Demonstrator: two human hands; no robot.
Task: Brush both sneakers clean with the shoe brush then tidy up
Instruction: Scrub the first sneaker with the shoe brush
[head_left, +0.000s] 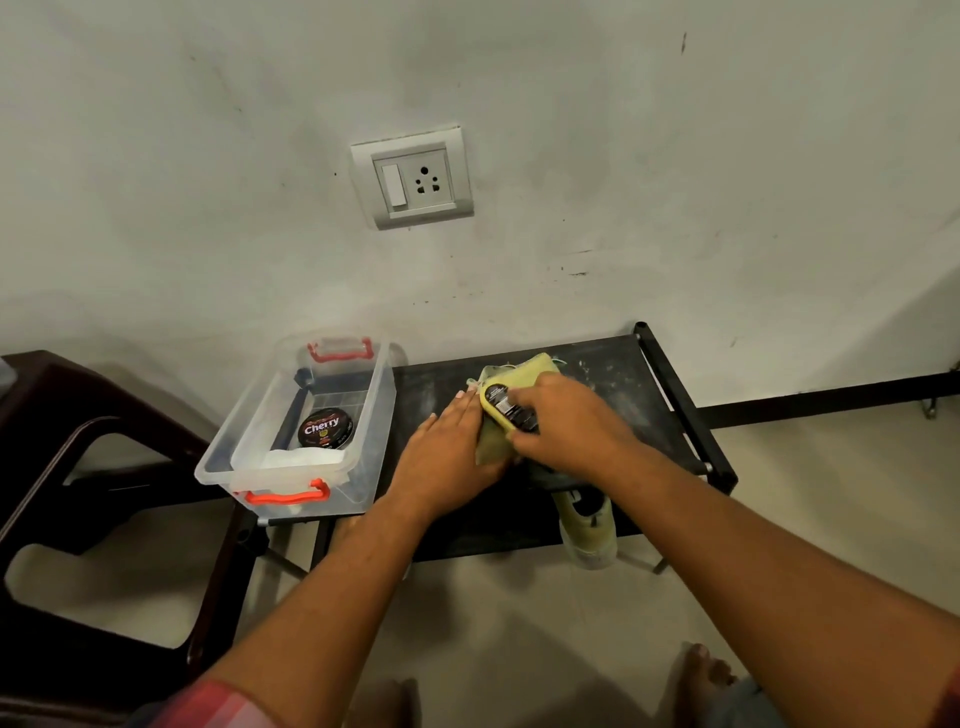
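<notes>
- My right hand (566, 426) is gripping the brush (506, 410), fingers curled round it, on the sneaker (524, 371) mid-rack (618, 379).
- My left hand (452, 447) is pressing that sneaker, fingers straight.
- The other sneaker (587, 530) is sitting under the rack's front edge.

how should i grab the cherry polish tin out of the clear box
Come straight down from above and pinch the Cherry polish tin across its round edge. It lies flat, lid up, on the bottom of the clear box, whose walls block any approach from the side.
</notes>
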